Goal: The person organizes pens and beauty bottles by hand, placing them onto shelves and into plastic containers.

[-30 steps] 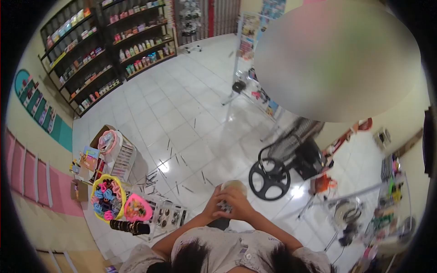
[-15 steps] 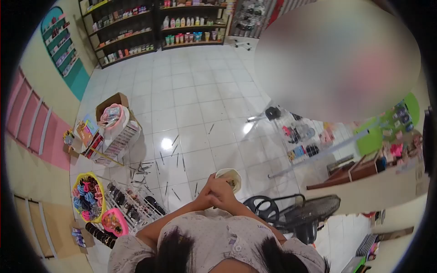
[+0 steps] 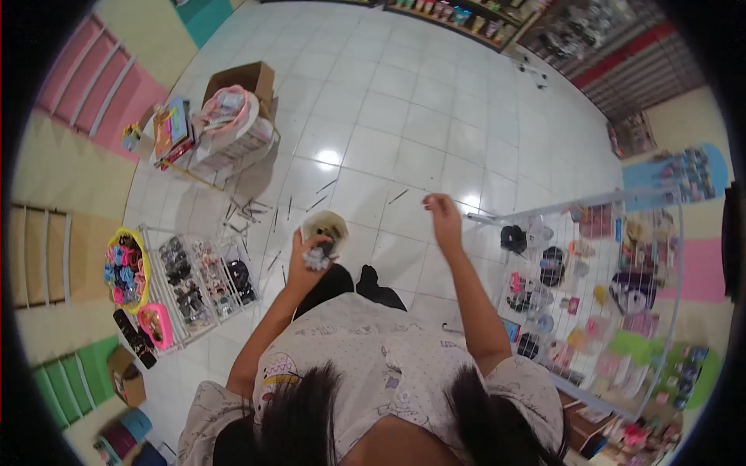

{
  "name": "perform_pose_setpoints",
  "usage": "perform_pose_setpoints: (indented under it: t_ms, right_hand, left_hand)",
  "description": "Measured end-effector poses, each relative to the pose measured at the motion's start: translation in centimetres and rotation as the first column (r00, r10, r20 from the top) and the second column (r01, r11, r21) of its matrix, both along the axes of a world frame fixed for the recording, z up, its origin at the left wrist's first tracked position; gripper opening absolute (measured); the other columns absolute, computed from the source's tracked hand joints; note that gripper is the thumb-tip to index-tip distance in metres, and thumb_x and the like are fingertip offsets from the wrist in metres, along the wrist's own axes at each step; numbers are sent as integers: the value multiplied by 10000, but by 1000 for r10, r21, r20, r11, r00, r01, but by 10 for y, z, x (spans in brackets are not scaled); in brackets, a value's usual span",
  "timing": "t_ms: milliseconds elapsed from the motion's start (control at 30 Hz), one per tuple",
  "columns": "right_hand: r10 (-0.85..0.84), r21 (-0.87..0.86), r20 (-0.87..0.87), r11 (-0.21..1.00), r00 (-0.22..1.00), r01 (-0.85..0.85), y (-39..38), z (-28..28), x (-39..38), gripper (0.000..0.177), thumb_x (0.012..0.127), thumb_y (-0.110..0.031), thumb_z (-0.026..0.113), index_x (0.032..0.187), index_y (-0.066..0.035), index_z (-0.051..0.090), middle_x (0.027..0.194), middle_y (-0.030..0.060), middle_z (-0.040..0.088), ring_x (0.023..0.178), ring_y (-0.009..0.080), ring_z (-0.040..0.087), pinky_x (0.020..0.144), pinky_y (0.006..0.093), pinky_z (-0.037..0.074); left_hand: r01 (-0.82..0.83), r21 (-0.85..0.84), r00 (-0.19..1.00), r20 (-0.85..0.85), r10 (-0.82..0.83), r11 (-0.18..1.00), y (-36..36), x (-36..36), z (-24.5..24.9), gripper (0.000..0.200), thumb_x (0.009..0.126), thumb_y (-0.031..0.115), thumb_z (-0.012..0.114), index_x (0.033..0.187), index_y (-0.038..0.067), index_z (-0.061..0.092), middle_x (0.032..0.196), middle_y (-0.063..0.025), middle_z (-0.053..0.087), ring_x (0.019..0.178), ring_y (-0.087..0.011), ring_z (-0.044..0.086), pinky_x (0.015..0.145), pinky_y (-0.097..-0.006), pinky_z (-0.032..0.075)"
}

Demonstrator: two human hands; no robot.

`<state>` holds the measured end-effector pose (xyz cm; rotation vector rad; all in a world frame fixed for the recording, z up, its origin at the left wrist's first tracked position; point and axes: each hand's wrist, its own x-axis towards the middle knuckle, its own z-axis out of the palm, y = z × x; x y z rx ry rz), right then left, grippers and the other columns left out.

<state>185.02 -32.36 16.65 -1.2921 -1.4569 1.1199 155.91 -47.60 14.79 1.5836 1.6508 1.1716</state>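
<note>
Through my feed I see a shop: bottles (image 3: 444,11) on a shelf (image 3: 443,28), scrunchies (image 3: 124,268) in a yellow basket (image 3: 145,268), accessories (image 3: 552,264) on a rack (image 3: 587,199)

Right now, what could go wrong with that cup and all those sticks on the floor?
The pale cup could tip and spill the small things inside, because only the left hand is holding it; the right hand is up and away from it.

Also, someone might step on the thin dark sticks scattered over the shiny floor tiles and slip.
</note>
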Motion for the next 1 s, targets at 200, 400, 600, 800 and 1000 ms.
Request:
perform_pose_setpoints:
  t_ms: [200, 400, 600, 800, 1000]
  right_hand:
    - [-231, -582, 64, 782, 971, 224, 110, -105, 46, 236, 909, -258, 527, 1025, -57, 569, 903, 89, 660, 778, 159, 634, 625, 266, 457]
    - [191, -793, 409, 559, 892, 243, 165, -247, 80, 271, 847, -235, 537, 1018, -26, 558, 881, 115, 665, 700, 214, 652, 567, 328, 475]
    - [275, -862, 458, 369, 845, 347, 217, -369, 68, 264, 809, -218, 538, 944, 3, 585, 840, 144, 663, 690, 270, 662, 550, 379, 492]
    - [323, -848, 510, 348, 797, 401, 277, -607, 60, 434, 868, -388, 530, 975, 31, 564, 819, 185, 627, 702, 286, 656, 525, 387, 524]
    - [233, -665, 696, 567, 680, 486, 286, -749, 33, 726, 881, -618, 436, 1141, 58, 458, 914, 200, 601, 779, 325, 633, 616, 410, 524]
  left_hand:
    - [-371, 21, 889, 298, 348, 929, 52, -19, -32, 922, 690, 40, 781, 1400, 3, 193, 1247, -189, 449, 1131, -284, 523, 920, -337, 464]
    - [-427, -140, 824, 347, 448, 893, 93, -55, -184, 977, 676, 42, 795, 1416, 5, 159, 1222, -187, 497, 1134, -253, 532, 921, -332, 465]
    - [-614, -259, 757, 72, 649, 745, 122, -53, -324, 700, 642, 102, 843, 1206, -12, 445, 1193, -158, 522, 1091, -218, 545, 916, -350, 471]
    - [-340, -302, 940, -101, 325, 891, 178, -58, -508, 655, 616, 266, 806, 1181, 67, 542, 1187, -162, 549, 1132, -325, 477, 975, -423, 377]
    - [-100, -268, 993, -85, 80, 958, 180, -52, -668, 805, 595, 267, 766, 1288, 38, 429, 1301, -178, 438, 1178, -388, 406, 1010, -428, 367]
